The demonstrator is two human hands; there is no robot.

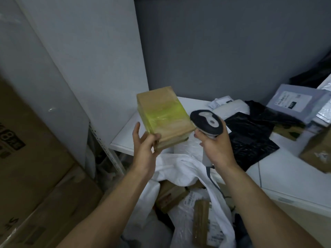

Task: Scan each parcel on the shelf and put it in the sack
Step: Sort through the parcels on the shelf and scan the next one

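My left hand [146,144] grips the near end of a brown cardboard parcel [163,114] wrapped in yellowish tape, held up over the shelf's front edge. My right hand [214,146] holds the handle of a black and white barcode scanner [206,121], its head just right of the parcel. Below both hands the white sack [180,169] lies open, with several cardboard and plastic-wrapped parcels [170,196] inside. More parcels lie on the white shelf [125,133]: a black plastic bag [249,129], a grey mailer with a label [295,102] and a brown box [317,149].
A stack of large cardboard boxes [32,158] stands at the left. A white panel [62,68] and a grey wall [223,47] close off the back. A perforated metal shelf upright [107,149] runs down at the shelf's left corner. A small white packet [231,108] lies behind the scanner.
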